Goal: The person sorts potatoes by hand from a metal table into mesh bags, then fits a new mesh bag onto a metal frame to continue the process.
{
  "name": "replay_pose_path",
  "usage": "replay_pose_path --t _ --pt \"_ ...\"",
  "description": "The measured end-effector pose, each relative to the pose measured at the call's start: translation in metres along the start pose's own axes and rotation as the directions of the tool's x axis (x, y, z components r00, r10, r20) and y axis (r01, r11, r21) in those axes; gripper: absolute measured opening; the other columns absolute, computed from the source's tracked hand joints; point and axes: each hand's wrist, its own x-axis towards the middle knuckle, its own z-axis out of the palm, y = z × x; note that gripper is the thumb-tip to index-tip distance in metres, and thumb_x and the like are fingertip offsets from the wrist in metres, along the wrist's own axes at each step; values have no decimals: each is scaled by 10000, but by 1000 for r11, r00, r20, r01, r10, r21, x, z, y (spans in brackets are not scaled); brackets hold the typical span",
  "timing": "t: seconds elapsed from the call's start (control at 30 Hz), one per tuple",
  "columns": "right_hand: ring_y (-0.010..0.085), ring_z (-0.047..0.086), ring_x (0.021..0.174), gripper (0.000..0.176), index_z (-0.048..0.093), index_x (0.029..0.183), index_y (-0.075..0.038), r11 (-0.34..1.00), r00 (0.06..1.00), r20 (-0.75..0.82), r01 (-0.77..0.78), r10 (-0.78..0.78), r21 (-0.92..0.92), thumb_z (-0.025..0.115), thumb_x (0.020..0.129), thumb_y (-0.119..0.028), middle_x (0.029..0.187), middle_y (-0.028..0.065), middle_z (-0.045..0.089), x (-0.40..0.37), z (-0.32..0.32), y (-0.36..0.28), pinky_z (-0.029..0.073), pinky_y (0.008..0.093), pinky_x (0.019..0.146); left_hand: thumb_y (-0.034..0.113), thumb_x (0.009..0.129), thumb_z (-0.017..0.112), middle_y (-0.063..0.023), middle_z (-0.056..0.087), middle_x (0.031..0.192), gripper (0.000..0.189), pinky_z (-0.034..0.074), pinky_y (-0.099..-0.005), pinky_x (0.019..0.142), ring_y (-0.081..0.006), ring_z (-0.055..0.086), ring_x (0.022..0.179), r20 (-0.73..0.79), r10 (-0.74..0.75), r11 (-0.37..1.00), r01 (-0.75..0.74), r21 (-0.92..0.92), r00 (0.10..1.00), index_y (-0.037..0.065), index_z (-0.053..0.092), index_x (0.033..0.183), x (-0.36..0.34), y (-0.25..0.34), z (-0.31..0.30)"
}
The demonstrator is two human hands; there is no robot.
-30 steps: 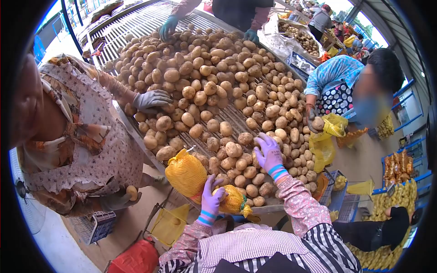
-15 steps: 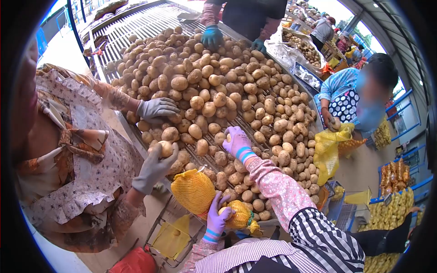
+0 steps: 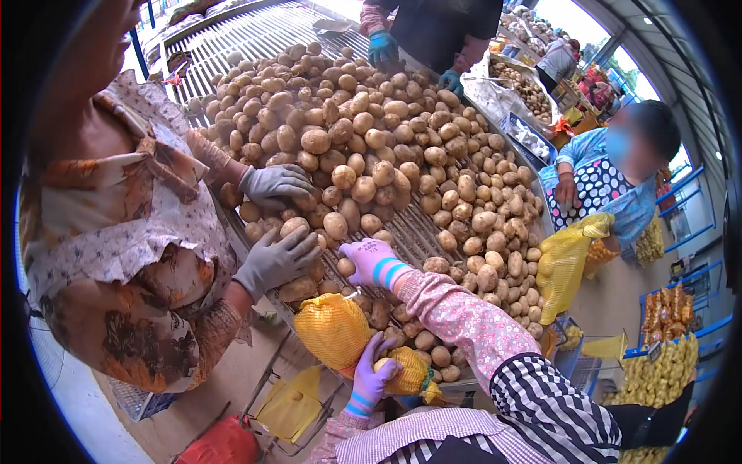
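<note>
My right hand [image 3: 369, 260], in a purple glove with blue stripes, reaches over the potato pile [image 3: 456, 193] with its fingers closed round a potato [image 3: 346, 267]. Lower down, my left hand [image 3: 371, 374], also in a purple glove, curls round a potato [image 3: 383, 366]; its far side is hidden. Right beside that hand is a small yellow mesh bag [image 3: 410, 373], filled and tied with green at one end. A larger filled yellow mesh bag [image 3: 332, 331] rests at the edge of the table, just beyond my left hand.
At left, a co-worker's grey gloves [image 3: 277, 264] rest on the potatoes. Across the slatted table [image 3: 247, 39] are another person's teal gloves [image 3: 382, 51]. At right, a person in blue stands beside a yellow mesh bag [image 3: 568, 263]. A red bag [image 3: 224, 445] lies below.
My right hand has moved left and nearer across the pile. My left hand has hardly shifted. The co-worker's lower grey glove has let go of a potato and now lies on the pile.
</note>
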Motion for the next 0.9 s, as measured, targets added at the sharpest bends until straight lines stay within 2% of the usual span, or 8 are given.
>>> replay_pose_path --t 0.1,0.23,0.33,0.63,0.7,0.77,0.83,0.9 --pt "352 679 1143 587 662 1276 -151 955 968 -201 -89 150 283 839 777 -405 1189 149 726 0 -17 11 527 460 998 167 932 691 -207 534 1481 801 570 -320 949 -215 693 1052 20 24 999 -24 23 1000 -34 281 1590 -1 -1 -3" --pt "350 652 1196 627 670 1280 -127 941 860 -472 -27 193 336 849 768 -441 1292 163 670 41 -64 38 521 449 1016 174 931 693 -211 537 1482 788 569 -322 960 -212 689 1080 13 32 998 -32 61 999 -40 296 1578 -2 2 -1" --pt "343 561 1341 668 634 1333 -167 972 959 -172 -212 227 100 839 783 -485 1550 111 431 66 -90 46 502 474 1083 132 923 685 -212 547 1471 767 570 -324 962 -210 694 1070 6 17 998 -17 64 1000 -36 310 1571 1 -1 -2" --pt "371 526 1384 896 598 1460 -212 994 981 160 -108 109 -15 809 712 -657 1490 196 534 53 -102 69 468 473 1135 168 902 709 -251 518 1481 791 595 -361 786 -254 715 873 -30 72 996 -70 48 997 -5 327 1573 2 -24 -8" --pt "376 498 1412 919 554 1503 -241 994 984 138 -107 109 -21 826 719 -638 1583 185 427 41 -96 75 450 501 1153 191 889 705 -202 631 1333 629 578 -484 874 -375 675 1016 -207 -19 993 -6 -117 978 55 527 1477 -18 11 49" --pt "382 529 1377 870 578 1476 -246 985 979 118 -169 164 32 865 715 -555 1550 178 456 11 -99 72 463 488 1137 247 905 735 -200 596 1398 623 538 -478 972 -369 633 1139 -189 -8 999 2 -35 982 46 541 1462 -1 -9 19" --pt "374 492 1418 815 599 1452 -219 982 985 129 -135 118 129 857 746 -535 1581 190 429 -6 -87 87 441 461 1163 151 899 694 -257 535 1460 769 601 -383 749 -272 713 833 -61 87 993 -82 88 994 -5 340 1564 3 -16 2" --pt "391 524 1371 840 599 1452 -246 980 987 130 -112 91 166 844 709 -552 1506 184 482 -26 -68 103 463 485 1124 133 900 672 -265 548 1443 747 602 -392 732 -282 709 814 -71 76 993 -69 101 995 -13 347 1556 -3 -16 3"
